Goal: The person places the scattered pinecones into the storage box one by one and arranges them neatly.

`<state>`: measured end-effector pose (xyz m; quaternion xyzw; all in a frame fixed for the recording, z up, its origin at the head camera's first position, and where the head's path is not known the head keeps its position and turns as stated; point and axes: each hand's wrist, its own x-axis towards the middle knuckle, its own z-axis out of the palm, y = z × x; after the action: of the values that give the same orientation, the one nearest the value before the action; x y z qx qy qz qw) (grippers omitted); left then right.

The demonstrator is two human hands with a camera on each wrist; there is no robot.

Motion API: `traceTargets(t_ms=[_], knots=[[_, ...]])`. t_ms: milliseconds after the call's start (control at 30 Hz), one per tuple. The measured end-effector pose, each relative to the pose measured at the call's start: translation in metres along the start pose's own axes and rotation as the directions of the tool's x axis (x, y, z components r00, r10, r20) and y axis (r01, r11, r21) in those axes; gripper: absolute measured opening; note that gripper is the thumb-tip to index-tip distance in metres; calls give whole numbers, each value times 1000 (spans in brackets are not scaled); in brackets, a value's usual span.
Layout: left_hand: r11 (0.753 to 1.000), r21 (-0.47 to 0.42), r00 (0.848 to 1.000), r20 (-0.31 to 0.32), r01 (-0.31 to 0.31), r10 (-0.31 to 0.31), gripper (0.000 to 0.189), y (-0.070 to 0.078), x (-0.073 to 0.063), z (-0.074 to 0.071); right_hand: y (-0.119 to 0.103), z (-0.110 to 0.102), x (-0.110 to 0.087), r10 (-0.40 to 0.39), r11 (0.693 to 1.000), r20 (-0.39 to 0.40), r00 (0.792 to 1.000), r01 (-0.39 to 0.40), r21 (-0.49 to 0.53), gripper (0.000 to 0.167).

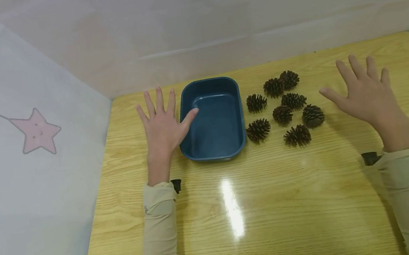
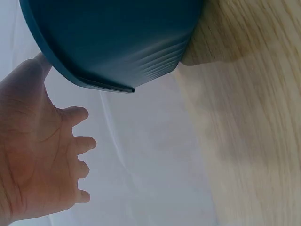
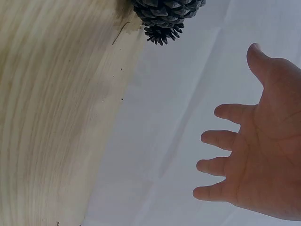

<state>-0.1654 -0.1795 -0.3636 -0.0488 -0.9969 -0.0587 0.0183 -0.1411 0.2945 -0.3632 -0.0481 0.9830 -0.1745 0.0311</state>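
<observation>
A dark blue rectangular tub [image 1: 210, 120] stands on the table with nothing in it. My left hand [image 1: 163, 126] is held with fingers spread at the tub's left side, its thumb overlapping the rim in the head view. Right of the tub lie several brown pine cones [image 1: 282, 114] in a loose group. My right hand [image 1: 368, 93], fingers spread and holding nothing, hovers to the right of the cones. In the right wrist view, a pine cone [image 3: 168, 10] shows at the top, apart from the thumb.
The wood-grain table [image 1: 271, 214] meets a pale wall [image 1: 213, 21] at the back. Another pale wall with a pink star [image 1: 38, 132] runs along the left edge. Small dark specks of debris lie on the table in the right wrist view.
</observation>
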Motion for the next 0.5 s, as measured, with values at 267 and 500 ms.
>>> traceTargets(t_ms=[267, 500], knots=[[1000, 1, 1000, -6, 8, -8, 98, -5, 2, 2, 2, -3, -1, 10, 1000, 16, 1000, -10, 6, 92], [1000, -14, 1000, 0, 27, -27, 99, -8, 2, 1, 3, -4, -2, 18, 1000, 27, 999, -19, 18, 92]])
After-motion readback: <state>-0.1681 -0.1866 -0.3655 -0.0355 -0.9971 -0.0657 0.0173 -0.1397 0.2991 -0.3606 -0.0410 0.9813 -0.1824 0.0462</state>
